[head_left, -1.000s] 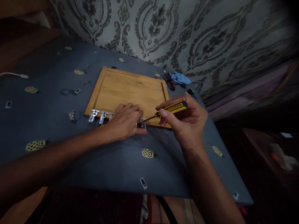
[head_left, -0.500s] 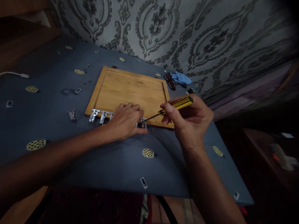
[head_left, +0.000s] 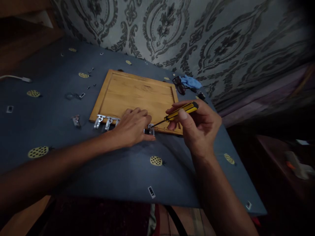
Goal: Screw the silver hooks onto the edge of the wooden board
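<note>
The right hand [head_left: 203, 126] pinches the screwdriver [head_left: 182, 111] in its fingers, tip at a bracket [head_left: 151, 126] on the near edge of the board [head_left: 136, 93]. The left hand [head_left: 133, 127], probably steadying the board on the bench [head_left: 118, 177], hides whether its fingers pinch anything.

A blue, pineapple-print worktop [head_left: 115, 175] bears a wooden panel [head_left: 133, 95]; around that, a metal bracket [head_left: 76, 120] lies at eight o'clock; small metal pieces [head_left: 88, 88] at ten; white cable [head_left: 26, 79] at nine; dark glasses [head_left: 181, 89], blue cloth [head_left: 190, 82] between two and three.
</note>
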### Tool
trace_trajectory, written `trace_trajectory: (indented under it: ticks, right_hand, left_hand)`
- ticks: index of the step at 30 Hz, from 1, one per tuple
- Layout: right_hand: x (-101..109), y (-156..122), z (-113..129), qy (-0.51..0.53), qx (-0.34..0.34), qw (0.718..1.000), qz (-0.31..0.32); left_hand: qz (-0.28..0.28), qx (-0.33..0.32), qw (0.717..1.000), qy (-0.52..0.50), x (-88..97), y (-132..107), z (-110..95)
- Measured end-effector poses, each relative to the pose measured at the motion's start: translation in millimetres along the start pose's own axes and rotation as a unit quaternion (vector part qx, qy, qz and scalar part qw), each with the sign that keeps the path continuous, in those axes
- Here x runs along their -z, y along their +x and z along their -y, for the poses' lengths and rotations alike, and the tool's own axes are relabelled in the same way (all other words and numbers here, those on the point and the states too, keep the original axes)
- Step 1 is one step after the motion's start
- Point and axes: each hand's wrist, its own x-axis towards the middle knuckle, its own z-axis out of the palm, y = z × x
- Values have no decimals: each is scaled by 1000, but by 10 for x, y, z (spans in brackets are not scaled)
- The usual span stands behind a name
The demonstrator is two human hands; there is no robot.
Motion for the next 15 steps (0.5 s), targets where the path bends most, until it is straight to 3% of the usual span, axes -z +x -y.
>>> trace_trajectory:
  ticks: [8, 15]
  right_hand:
    - [-32, 19, 26, -3, -17, 999, -32]
    - [9, 20, -6, 15, -12, 1000, -8]
  left_hand:
    - [7, 7, 1000, 0, 11, 3, -10]
    - [-7, -6, 1000, -1, -11, -3, 11]
